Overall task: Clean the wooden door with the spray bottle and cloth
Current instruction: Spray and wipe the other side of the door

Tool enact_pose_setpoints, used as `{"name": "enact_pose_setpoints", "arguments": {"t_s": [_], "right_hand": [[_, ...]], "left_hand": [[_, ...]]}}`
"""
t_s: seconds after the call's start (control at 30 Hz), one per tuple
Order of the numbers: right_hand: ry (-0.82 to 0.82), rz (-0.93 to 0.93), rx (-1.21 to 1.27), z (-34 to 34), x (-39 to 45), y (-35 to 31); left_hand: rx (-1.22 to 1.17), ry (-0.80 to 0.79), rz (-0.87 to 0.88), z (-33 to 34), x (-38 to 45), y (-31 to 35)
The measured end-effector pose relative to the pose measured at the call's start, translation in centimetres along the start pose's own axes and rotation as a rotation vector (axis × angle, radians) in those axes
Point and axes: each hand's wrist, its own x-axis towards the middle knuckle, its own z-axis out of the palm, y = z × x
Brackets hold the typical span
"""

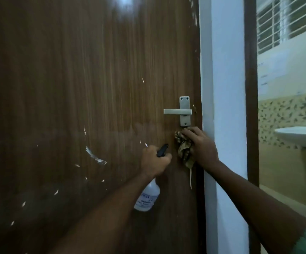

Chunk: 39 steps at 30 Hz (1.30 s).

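A dark brown wooden door point(75, 88) fills most of the view, marked with white scuffs and paint flecks. My left hand point(154, 162) grips a white spray bottle point(147, 197) by its neck, its black nozzle pointing at the door. My right hand point(200, 145) presses a crumpled brownish patterned cloth point(184, 151) against the door just below the metal lever handle point(180, 111), near the door's right edge. Part of the cloth hangs down below my hand.
A white wall edge point(225, 107) stands right of the door. Beyond a brown frame point(251, 88), a bathroom shows with a white washbasin point(300, 136), tiled wall and a barred window point(284, 21).
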Motion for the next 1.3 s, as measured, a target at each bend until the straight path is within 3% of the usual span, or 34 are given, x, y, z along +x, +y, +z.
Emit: {"name": "enact_pose_setpoints", "arguments": {"t_s": [0.13,0.23,0.37,0.57,0.7,0.9,1.13,1.3], "right_hand": [[-0.027,0.056,0.017,-0.2,2.0,0.7],[-0.069,0.149,-0.013,0.3,2.2,0.0],[0.079,0.243,-0.005,1.9,-0.3,-3.1],[0.015,0.099,-0.003,7.4,-7.5,-4.9],[0.054,-0.059,-0.105,6.5,-5.5,-1.7],[0.237,0.119,0.041,4.6,-0.3,-3.4],[0.002,-0.128,-0.116,5.9,-4.4,-2.6],[-0.073,-0.169,-0.138,5.5,-4.6,-2.4]], "left_hand": [[-0.007,0.024,-0.033,0.6,-0.2,0.4],[0.056,-0.045,-0.052,-0.1,0.4,1.3],[0.047,-0.075,0.004,-1.7,2.4,1.6],[-0.018,-0.093,0.052,-1.7,2.5,0.7],[-0.048,-0.075,0.056,-2.3,3.8,0.4],[-0.056,-0.069,0.095,-2.9,4.9,0.2],[-0.070,-0.069,0.090,-3.0,4.5,0.6],[-0.075,-0.104,0.093,-3.5,4.2,1.0]]}}
